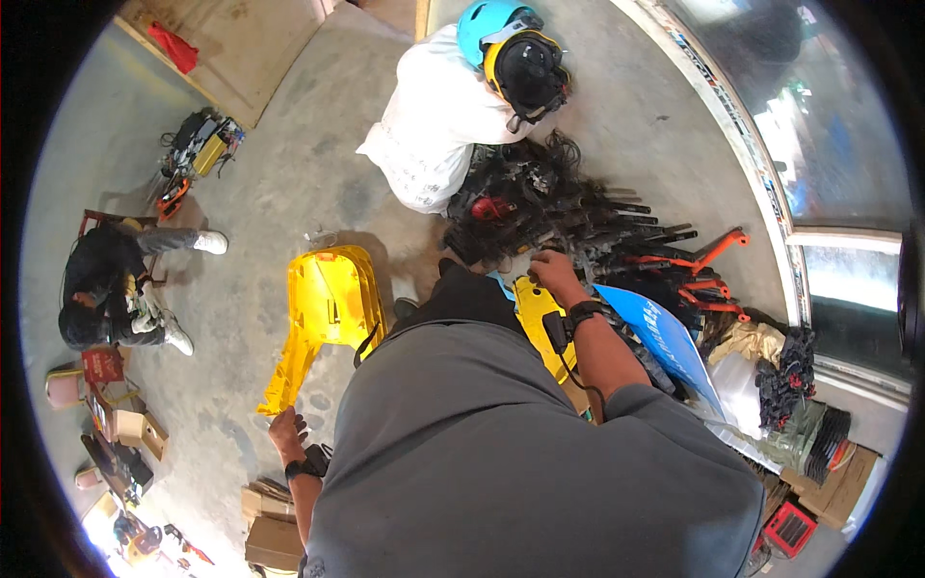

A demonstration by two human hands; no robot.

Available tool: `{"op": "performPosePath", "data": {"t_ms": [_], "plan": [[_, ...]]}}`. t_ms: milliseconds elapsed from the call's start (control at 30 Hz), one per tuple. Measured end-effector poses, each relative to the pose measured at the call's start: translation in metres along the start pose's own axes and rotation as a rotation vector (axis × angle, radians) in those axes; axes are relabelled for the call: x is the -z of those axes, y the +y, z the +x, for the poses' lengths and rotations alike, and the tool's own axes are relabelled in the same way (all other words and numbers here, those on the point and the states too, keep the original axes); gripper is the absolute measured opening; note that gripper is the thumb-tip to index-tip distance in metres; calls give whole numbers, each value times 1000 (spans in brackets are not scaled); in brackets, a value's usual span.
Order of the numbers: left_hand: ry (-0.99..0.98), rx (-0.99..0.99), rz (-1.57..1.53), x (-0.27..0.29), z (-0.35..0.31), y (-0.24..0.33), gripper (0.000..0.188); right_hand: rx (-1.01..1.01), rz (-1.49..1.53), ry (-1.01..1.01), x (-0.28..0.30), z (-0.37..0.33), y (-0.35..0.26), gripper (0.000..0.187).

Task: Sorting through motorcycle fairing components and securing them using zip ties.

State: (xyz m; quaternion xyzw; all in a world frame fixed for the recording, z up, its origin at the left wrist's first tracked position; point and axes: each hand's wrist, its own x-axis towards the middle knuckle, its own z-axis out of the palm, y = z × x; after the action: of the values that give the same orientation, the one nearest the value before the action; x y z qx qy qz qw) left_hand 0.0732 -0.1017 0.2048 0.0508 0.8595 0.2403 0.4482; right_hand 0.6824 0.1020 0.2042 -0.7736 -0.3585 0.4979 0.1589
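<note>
Head view: right hand (555, 274) reaching forward, fingertips obscured; grip undeterminable
Left hand (287, 432): lowered, grip holding yellow panel (330, 294) tip

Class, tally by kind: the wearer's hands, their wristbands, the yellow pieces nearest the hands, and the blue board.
Hands: 2 (left hand, right hand)
Wristbands: 2 (left wristband, right wristband)
Yellow pieces: 2 (left yellow piece, right yellow piece; any hidden layers can't be told)
Blue board: 1
Total: 7
</note>
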Motion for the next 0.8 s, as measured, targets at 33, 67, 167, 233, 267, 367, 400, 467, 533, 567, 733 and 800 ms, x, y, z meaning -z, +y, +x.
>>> {"op": "performPosePath", "data": {"t_ms": [33,67,167,233,267,367,400,467,533,567,733,800], "plan": [[10,2,-2,-1,-1,1,33,3,0,-10,1,6,0,33],[21,8,17,-3,-5,3,34,16,12,1,2,12,3,34],[44,21,19,-9,-21,9,35,24,65,6,9,34,8,36],[50,26,9,-10,-31,15,35,25,130,4,14,49,14,38],[67,46,28,-13,-36,17,35,22,128,-1,17,54,13,38],[90,77,49,-14,-48,18,35,18,147,-37,25,69,11,37],[99,85,48,-15,-51,20,35,36,102,-29,28,74,10,36],[125,93,39,-27,-63,25,35,48,57,-31,35,79,7,36],[122,87,37,-36,-74,34,35,-3,48,-39,44,80,-1,34],[122,78,45,-37,-77,33,35,-3,56,-50,45,83,-5,32],[149,129,28,-44,-92,26,35,-13,-14,-73,56,92,-15,31],[137,137,69,-50,-95,26,36,-53,10,-118,62,98,-15,32]]}}
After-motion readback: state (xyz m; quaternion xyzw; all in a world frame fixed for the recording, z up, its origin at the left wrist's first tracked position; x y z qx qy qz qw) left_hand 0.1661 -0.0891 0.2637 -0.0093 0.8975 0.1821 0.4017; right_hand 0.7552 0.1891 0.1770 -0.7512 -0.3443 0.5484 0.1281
